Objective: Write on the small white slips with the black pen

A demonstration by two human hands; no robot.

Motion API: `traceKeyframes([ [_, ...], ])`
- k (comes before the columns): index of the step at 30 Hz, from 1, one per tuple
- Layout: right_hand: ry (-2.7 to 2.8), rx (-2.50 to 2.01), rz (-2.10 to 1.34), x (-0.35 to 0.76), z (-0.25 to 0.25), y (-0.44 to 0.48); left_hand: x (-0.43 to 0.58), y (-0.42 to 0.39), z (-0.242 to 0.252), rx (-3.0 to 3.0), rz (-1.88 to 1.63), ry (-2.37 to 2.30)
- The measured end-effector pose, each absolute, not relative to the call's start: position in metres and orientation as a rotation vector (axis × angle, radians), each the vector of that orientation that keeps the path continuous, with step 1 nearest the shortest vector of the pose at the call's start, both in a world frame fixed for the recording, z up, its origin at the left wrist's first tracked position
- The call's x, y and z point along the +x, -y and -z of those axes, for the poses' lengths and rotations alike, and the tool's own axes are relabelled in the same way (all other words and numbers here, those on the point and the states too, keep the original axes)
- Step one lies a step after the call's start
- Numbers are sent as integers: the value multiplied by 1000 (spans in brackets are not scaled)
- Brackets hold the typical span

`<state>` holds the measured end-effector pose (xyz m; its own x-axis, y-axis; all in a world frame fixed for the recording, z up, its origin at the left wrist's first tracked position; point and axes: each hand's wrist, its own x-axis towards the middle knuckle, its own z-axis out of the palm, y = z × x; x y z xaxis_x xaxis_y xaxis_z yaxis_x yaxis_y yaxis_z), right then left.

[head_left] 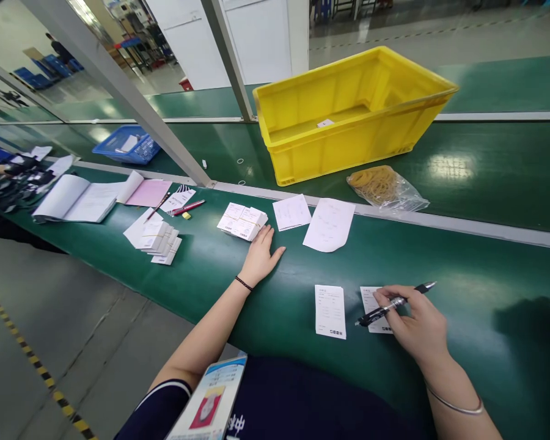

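Observation:
My right hand (417, 324) is closed around a black pen (394, 303) and rests on a small white slip (371, 308) on the green belt. A second white slip (330, 310) lies just to its left. My left hand (260, 253) lies flat with fingers stretched out. It reaches toward a banded stack of white cards (242, 221), fingertips close to the stack's near edge.
A yellow crate (348, 116) stands at the back, with a bag of rubber bands (385, 188) beside it. Loose sheets (329, 223), another card stack (158, 239), a red pen (187, 208), an open notebook (76, 198) and a blue basket (127, 145) lie to the left. A metal post (119, 91) crosses the belt.

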<state>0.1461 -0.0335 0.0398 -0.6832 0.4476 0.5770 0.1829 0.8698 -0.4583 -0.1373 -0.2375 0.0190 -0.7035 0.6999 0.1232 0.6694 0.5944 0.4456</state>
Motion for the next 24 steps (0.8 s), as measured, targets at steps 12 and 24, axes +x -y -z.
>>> traceKeyframes([
  [12, 1848, -533, -1375, 144, -47, 63, -4, 270, -50, 2454, -1059, -2008],
  [24, 1722, -627, -1301, 144, -79, 74, -5, 271, -23, 2341, -1186, -2050],
])
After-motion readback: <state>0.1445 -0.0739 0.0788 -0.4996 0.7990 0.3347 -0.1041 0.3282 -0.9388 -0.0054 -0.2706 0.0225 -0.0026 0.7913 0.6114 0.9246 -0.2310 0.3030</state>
